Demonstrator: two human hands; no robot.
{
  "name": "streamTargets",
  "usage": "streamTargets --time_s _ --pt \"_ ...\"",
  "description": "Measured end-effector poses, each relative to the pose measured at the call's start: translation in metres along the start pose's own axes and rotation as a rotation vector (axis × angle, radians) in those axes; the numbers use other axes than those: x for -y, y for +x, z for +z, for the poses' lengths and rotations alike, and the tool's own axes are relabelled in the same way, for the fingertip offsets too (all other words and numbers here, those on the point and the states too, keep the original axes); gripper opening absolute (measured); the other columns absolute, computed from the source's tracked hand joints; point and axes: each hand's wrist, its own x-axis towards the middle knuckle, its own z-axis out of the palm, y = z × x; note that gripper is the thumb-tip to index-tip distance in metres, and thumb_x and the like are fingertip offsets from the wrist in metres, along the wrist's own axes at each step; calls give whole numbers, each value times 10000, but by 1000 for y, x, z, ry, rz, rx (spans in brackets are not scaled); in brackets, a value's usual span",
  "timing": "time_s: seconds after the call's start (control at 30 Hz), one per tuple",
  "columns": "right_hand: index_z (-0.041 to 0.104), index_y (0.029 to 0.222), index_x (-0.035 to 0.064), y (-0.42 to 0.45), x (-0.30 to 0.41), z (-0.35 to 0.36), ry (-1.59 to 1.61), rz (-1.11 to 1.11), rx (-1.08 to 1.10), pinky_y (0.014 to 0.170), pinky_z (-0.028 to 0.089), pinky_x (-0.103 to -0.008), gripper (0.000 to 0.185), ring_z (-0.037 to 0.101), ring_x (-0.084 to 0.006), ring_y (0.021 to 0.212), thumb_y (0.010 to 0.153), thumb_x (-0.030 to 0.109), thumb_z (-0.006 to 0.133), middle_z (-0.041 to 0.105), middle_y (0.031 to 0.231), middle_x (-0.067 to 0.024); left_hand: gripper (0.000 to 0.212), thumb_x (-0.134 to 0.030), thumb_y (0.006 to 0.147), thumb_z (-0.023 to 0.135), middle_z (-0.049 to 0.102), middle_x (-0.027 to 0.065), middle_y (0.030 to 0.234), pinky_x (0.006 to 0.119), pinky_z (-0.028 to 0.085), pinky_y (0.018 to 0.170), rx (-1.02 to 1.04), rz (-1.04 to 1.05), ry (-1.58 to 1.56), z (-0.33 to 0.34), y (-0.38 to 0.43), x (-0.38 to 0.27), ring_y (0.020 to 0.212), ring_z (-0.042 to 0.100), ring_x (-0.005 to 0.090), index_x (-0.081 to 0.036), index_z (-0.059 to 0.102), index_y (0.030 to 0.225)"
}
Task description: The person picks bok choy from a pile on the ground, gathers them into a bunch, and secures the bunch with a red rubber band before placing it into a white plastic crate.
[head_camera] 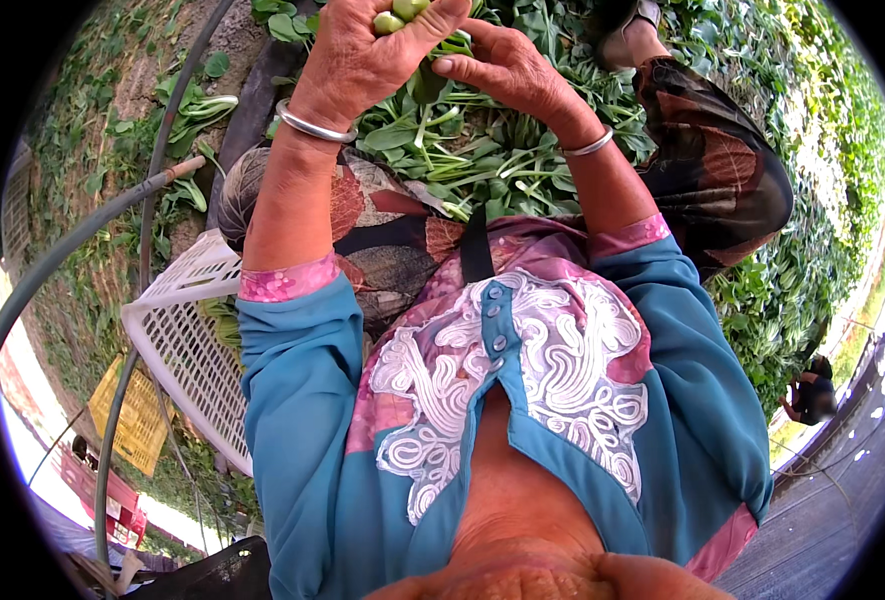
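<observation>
My left hand [360, 71], with a silver bangle at the wrist, is wrapped around leafy greens [390, 23] whose pale green stem ends show beside the thumb. My right hand [513, 71], also wearing a bangle, meets it from the right. Its thumb and forefinger are on the leaves of the same bunch; the other fingertips are hidden. Below both hands, loose picked greens [480, 161] with pale stalks lie in a heap before my lap. The top edge of the view cuts off part of my left hand.
A white plastic crate [194, 352] with some greens inside stands by my left side. Curved grey pipes [86, 232] arch past it, and a yellow crate [131, 416] lies farther off. Dense leafy plants [761, 330] grow on the right, where another person [814, 394] is at a distance.
</observation>
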Motion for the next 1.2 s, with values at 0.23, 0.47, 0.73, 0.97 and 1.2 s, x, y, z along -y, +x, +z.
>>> streamTargets --time_s 0.23,0.47,0.73,0.97,1.2 --pt "709 902 83 -60 -159 55 -419 276 7 737 537 -425 175 676 -331 796 787 209 672 707 853 -120 257 -200 948 663 694 145 1097 292 488 889 -244 -236 -593 -3 3 -5 1058 634 208 20 705 1074" --pt "681 878 114 -95 -179 119 -1037 -13 287 792 452 -439 135 599 -291 949 763 158 625 632 957 -64 214 -154 928 679 638 32 759 248 481 612 -216 -403 -791 -9 3 1 624 580 113 37 686 1025" --pt "671 884 29 -46 -139 45 -148 245 -67 691 523 -357 131 656 -222 730 778 106 670 680 768 -109 128 -121 849 771 603 -26 695 187 395 488 -158 -558 -727 -1 4 12 530 478 37 -35 677 864" --pt "639 942 4 -21 -30 15 428 42 -286 669 462 -225 92 563 -55 749 890 70 678 634 822 10 416 -206 742 874 553 -87 758 170 391 572 23 -421 -463 18 -4 28 643 459 15 -11 681 1054" --pt "619 955 -5 -15 10 24 578 -75 -361 645 435 -196 120 528 -33 737 905 86 680 606 817 27 467 -174 727 884 601 -55 837 189 470 722 105 -439 -688 23 -8 25 766 550 42 -8 649 1093"
